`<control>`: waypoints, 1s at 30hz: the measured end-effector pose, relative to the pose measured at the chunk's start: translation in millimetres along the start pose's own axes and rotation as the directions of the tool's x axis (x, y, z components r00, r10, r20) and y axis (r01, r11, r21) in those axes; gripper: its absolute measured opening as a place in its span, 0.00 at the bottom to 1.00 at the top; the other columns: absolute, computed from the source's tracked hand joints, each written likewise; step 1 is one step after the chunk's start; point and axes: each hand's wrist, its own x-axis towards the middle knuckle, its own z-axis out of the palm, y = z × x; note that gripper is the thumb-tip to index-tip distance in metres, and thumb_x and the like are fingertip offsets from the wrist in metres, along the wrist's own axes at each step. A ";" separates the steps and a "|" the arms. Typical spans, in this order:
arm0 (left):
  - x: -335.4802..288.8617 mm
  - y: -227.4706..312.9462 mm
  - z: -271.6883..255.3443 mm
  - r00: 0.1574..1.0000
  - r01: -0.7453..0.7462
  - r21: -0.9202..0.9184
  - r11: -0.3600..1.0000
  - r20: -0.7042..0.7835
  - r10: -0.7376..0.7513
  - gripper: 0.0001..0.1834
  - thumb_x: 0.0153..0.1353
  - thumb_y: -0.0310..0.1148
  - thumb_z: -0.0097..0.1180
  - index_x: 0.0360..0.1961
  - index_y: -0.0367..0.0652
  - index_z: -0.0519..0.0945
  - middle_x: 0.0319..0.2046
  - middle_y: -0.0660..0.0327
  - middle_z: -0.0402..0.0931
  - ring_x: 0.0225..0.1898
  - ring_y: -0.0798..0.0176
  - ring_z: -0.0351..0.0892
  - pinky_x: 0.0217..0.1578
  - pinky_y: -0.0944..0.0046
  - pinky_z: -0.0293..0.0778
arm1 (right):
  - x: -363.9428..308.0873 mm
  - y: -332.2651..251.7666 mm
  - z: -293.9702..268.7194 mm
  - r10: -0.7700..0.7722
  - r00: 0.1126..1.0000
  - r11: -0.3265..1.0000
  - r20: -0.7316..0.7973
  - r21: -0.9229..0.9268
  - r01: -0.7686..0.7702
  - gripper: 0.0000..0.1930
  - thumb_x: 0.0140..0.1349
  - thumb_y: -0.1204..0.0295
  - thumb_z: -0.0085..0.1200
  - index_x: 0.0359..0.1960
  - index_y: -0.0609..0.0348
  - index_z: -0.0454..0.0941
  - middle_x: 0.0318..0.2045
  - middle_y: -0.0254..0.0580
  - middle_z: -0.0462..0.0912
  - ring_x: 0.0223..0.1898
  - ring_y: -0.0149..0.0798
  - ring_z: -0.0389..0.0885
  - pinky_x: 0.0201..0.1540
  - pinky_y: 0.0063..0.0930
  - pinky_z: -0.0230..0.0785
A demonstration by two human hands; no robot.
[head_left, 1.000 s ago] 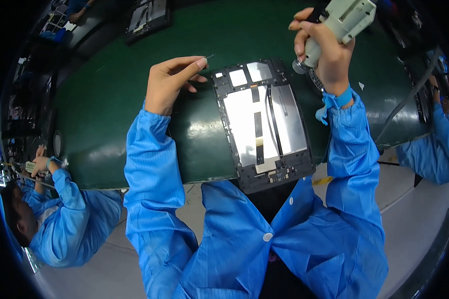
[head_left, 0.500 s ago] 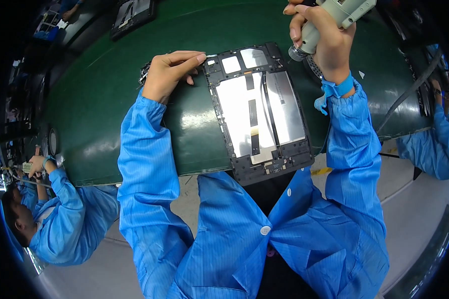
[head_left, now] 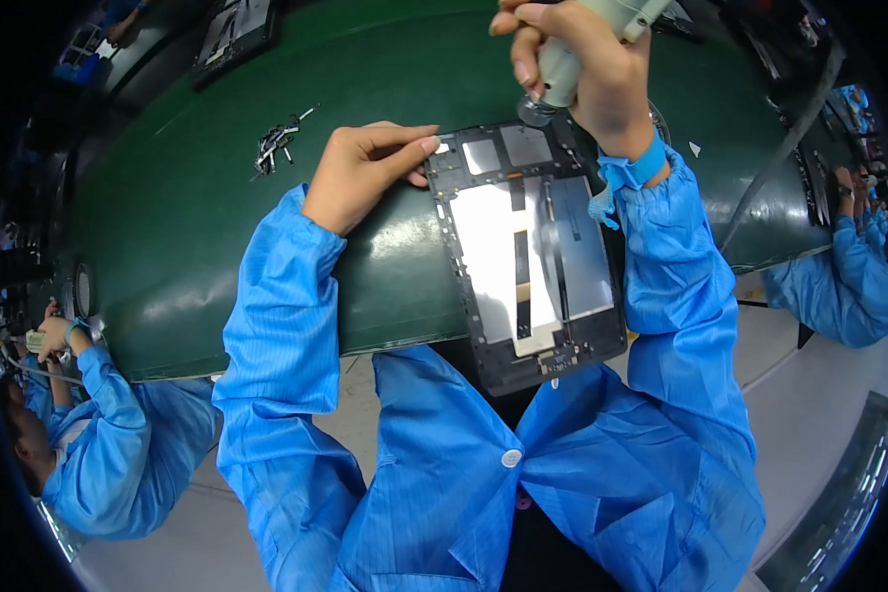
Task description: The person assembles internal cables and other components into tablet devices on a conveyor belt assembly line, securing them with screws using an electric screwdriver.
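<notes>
An opened tablet (head_left: 496, 252) lies with its inside facing up, its near end sticking out past the table edge above my lap. It has a black frame, shiny silver plates and dark ribbon cables. At its far left corner, my left hand (head_left: 360, 176) pinches the frame between thumb and fingers. My right hand (head_left: 607, 79) is wrapped round a pale heat gun (head_left: 560, 77) with a short metal nozzle. That nozzle points down over the tablet's far end, near the right corner. A blue band circles my right wrist.
Small black and white scraps (head_left: 278, 146) lie heaped left of the tablet on the green table (head_left: 197, 237). Another opened tablet (head_left: 235, 39) is at the far left. A grey cable (head_left: 791, 135) hangs at the right. Co-workers in blue sit at both sides, one near left (head_left: 128, 434).
My right hand has brought the heat gun leftward, from beyond the right side to over the tablet's far end. The tablet and my left hand appear slightly lower and further right in view.
</notes>
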 end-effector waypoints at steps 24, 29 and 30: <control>1.6 -2.4 -2.1 0.998 0.041 -0.108 0.993 0.043 -0.037 0.13 0.63 0.27 0.60 0.46 0.30 0.83 0.33 0.54 0.84 0.31 0.68 0.82 0.37 0.70 0.78 | 6.2 49.9 52.3 0.064 0.974 0.993 0.217 0.082 -0.084 0.13 0.68 0.68 0.50 0.37 0.69 0.77 0.25 0.46 0.82 0.15 0.30 0.75 0.17 0.20 0.65; 2.7 -2.8 -3.2 0.999 0.035 -0.091 0.995 0.036 -0.032 0.12 0.62 0.27 0.61 0.45 0.30 0.84 0.31 0.54 0.84 0.31 0.67 0.83 0.37 0.70 0.79 | 7.2 52.6 53.4 0.082 0.975 0.992 0.207 0.078 -0.101 0.13 0.67 0.68 0.50 0.36 0.69 0.77 0.25 0.46 0.81 0.15 0.31 0.75 0.17 0.20 0.65; 2.6 -2.0 -3.2 0.999 0.035 -0.088 0.996 0.036 -0.032 0.12 0.62 0.27 0.61 0.45 0.30 0.84 0.31 0.54 0.84 0.31 0.67 0.83 0.37 0.70 0.79 | 7.0 52.8 52.8 0.088 0.974 0.991 0.207 0.077 -0.106 0.13 0.67 0.68 0.50 0.36 0.69 0.77 0.25 0.46 0.81 0.15 0.31 0.75 0.17 0.20 0.65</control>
